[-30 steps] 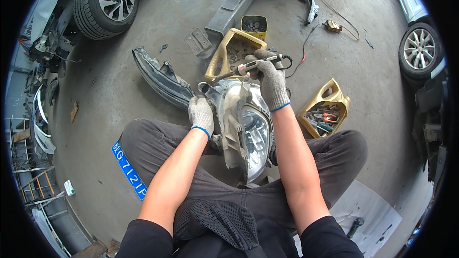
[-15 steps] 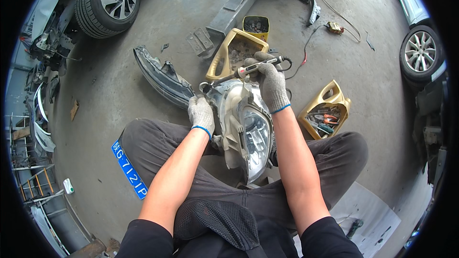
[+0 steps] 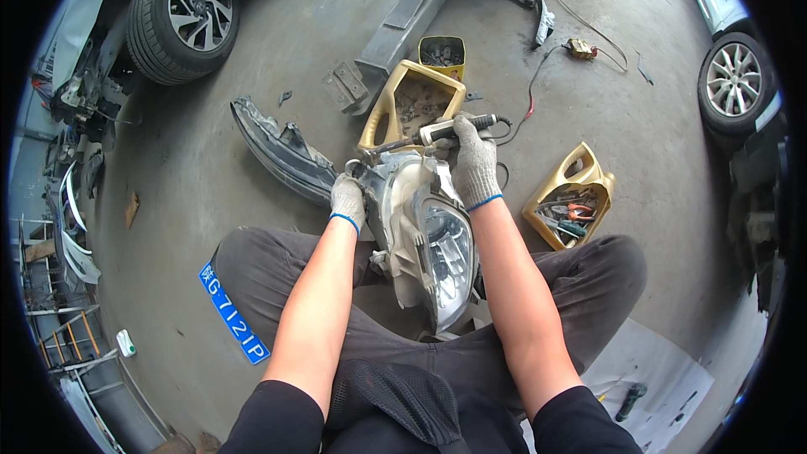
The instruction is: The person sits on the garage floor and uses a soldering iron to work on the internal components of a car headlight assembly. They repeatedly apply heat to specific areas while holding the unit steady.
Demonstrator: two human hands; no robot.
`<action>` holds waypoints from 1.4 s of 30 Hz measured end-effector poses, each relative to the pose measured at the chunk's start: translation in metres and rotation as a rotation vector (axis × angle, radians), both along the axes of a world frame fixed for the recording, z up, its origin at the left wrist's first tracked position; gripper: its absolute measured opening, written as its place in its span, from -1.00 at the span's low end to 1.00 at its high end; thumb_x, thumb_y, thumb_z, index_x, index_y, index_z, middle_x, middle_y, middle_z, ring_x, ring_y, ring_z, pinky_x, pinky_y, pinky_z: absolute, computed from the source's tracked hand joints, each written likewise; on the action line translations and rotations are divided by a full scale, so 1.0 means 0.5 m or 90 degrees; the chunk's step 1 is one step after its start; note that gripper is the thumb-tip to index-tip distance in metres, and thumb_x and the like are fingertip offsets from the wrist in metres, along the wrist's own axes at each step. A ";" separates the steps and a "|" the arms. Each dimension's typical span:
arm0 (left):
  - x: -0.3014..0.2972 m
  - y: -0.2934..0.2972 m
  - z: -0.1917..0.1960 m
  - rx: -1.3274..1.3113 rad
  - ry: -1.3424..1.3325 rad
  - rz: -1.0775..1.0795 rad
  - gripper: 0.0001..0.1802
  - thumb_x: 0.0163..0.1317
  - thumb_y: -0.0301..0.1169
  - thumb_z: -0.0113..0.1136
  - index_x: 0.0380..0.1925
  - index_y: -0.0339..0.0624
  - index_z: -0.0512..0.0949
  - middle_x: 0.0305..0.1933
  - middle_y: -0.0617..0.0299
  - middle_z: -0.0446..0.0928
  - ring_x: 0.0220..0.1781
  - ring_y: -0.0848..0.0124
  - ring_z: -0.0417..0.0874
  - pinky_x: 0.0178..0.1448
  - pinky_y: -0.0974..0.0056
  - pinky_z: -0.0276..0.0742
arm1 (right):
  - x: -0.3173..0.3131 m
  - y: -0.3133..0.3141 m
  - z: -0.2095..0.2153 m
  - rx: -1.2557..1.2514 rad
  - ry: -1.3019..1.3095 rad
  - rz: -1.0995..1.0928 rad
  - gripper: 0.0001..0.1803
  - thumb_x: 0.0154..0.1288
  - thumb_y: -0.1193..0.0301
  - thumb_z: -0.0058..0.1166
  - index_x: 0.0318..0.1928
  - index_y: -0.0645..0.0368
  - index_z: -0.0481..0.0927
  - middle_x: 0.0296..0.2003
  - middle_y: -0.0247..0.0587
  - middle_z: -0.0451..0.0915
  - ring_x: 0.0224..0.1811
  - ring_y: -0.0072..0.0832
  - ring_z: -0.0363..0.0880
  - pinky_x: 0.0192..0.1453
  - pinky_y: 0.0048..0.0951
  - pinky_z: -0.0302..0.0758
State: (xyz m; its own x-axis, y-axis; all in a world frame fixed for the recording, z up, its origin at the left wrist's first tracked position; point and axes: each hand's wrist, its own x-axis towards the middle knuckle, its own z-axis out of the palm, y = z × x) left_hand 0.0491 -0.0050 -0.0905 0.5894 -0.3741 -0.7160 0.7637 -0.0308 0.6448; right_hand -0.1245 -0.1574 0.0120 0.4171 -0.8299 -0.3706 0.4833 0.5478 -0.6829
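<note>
A car headlight (image 3: 448, 244) with a clear lens and a dusty, pale housing rests between my knees. My left hand (image 3: 346, 199), in a grey knitted glove, is closed on the housing's far left edge. In my gloved right hand (image 3: 475, 164) is a corded soldering iron (image 3: 437, 131), gripped by its light handle. Its metal shaft slants down to the left, over the housing's top edge, and its tip lies close to my left fingers. Whether the tip touches the plastic I cannot tell. Past my left hand lies a long, curved, dark lamp (image 3: 282, 151) on the floor.
Beyond the headlight stand a cut-open gold jug (image 3: 380, 122) and a yellow tub (image 3: 461, 71) of small parts. Another gold jug (image 3: 538, 225) with pliers and tools sits by my right knee. A blue licence plate (image 3: 231, 311) lies left; a lift leg (image 3: 408, 25) is ahead.
My right hand has come down a little, and the soldering iron now lies flatter. My left hand stays at the housing's edge, and the view has shifted slightly.
</note>
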 end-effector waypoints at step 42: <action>0.062 -0.030 -0.128 -0.286 -0.075 -0.328 -0.66 0.35 -0.53 0.13 0.12 -0.35 0.45 0.03 0.11 0.60 -0.01 0.35 0.64 0.13 0.26 0.61 | 0.021 -0.005 -0.026 0.073 0.166 0.009 -0.74 0.43 0.23 0.05 -0.19 0.19 0.47 -0.55 -0.26 0.57 -0.65 -0.52 0.51 -0.55 -0.48 0.54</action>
